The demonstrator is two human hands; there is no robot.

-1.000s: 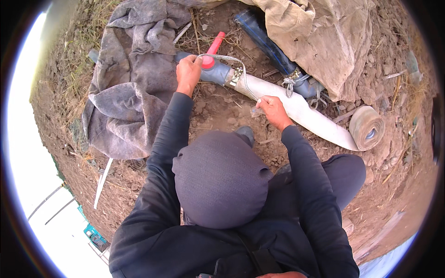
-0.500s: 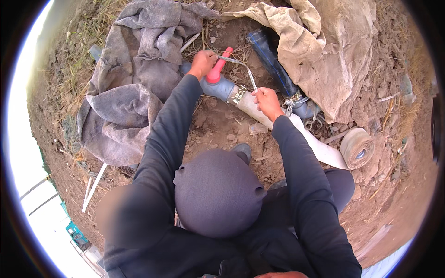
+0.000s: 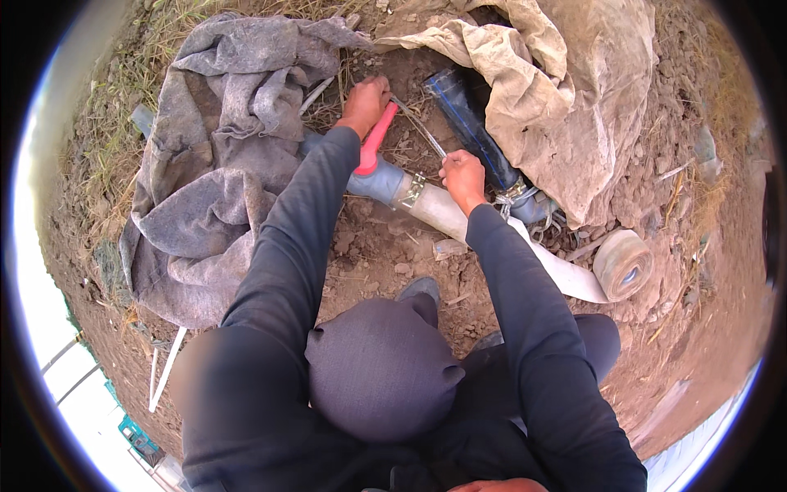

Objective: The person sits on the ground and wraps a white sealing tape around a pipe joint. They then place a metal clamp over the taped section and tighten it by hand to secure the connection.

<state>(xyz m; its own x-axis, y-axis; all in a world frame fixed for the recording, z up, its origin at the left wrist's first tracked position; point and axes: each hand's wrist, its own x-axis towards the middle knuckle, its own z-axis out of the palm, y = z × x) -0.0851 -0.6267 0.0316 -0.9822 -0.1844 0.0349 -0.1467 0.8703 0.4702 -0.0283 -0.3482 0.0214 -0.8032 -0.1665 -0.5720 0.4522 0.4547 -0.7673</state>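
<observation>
A thin pale cord (image 3: 425,136) runs almost straight between my two hands. My left hand (image 3: 366,105) is closed on its far end, right by the tip of a red valve handle (image 3: 377,141); whether the fingers also touch the handle is hidden. My right hand (image 3: 464,177) pinches the cord's other end just above a flat whitish hose (image 3: 445,215). The handle tops a grey pipe valve (image 3: 379,182), and a metal clamp (image 3: 415,190) joins the hose to it.
Grey felt cloth (image 3: 197,205) lies crumpled at the left, a tan sheet (image 3: 607,98) at the far right. Beside that sheet is a black blue-striped hose (image 3: 471,123) tied to a fitting. The whitish hose ends in a roll (image 3: 623,264) on clod-strewn soil. My bent knee (image 3: 384,369) is in front.
The cord has gone from a slack curve to nearly straight. My left hand has shifted slightly up and right to the handle's tip. The whole view has tilted a little.
</observation>
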